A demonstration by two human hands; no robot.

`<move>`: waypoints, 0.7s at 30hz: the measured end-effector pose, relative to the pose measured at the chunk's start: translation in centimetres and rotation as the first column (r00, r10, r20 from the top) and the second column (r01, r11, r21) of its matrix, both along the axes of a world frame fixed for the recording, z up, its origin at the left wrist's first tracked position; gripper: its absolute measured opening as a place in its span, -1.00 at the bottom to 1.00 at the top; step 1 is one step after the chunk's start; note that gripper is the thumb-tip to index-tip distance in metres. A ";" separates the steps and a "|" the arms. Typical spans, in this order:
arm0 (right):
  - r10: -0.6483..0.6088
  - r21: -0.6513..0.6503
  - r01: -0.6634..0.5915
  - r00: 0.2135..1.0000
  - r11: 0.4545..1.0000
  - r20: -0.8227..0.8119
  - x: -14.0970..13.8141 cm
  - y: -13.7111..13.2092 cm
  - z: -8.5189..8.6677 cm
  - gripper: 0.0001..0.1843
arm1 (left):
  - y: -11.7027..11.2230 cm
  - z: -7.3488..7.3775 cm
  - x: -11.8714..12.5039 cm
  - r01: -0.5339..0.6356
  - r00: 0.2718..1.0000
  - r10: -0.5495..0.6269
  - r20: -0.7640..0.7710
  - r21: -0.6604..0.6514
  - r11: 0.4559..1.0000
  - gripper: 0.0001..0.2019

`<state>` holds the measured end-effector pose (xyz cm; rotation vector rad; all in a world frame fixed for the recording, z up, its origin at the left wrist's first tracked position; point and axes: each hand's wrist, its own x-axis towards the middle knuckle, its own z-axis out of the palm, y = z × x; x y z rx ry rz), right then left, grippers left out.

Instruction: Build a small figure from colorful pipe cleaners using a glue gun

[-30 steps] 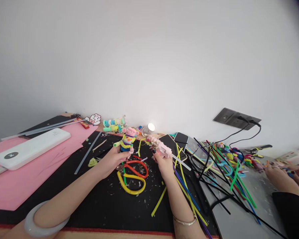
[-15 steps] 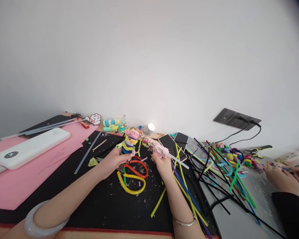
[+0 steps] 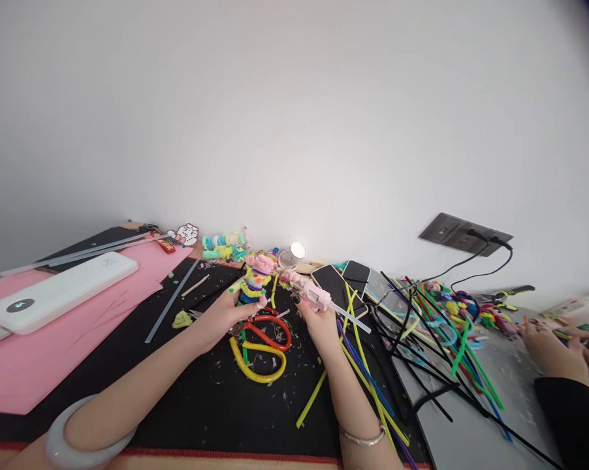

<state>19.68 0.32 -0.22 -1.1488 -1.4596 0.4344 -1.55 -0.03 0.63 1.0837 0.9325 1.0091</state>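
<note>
My left hand is closed round the lower part of a fuzzy pipe-cleaner doll with a pink head, yellow collar and blue body. In my right hand is a pink glue gun, its nozzle pointing left towards the doll. A translucent glue stick juts from the gun's back end. The nozzle tip is close to the doll's side; whether they touch I cannot tell. Below the doll lie scissors with red and yellow handles, flat on the black mat.
Pink sheets and a white power bank cover the left side. Loose pipe cleaners spread across the right. Behind are a small lit lamp and two phones. A co-worker's hands work at far right, below a wall socket.
My hands, the doll and the glue gun stay almost in place. The view shifts very slightly, and the co-worker's hands at the right move a little.
</note>
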 end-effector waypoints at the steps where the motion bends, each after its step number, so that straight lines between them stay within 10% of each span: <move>1: -0.002 0.006 0.002 1.000 1.000 0.004 0.0 0.0 -0.1 -0.87 | 0.0 0.0 0.0 -0.004 1.000 0.004 0.001 0.014 1.000 -0.63; 21: -0.025 -0.002 0.025 1.000 1.000 0.016 0.7 -0.1 -0.7 -0.86 | 0.1 -0.2 -0.1 -0.003 0.998 0.008 -0.069 0.073 0.997 -0.71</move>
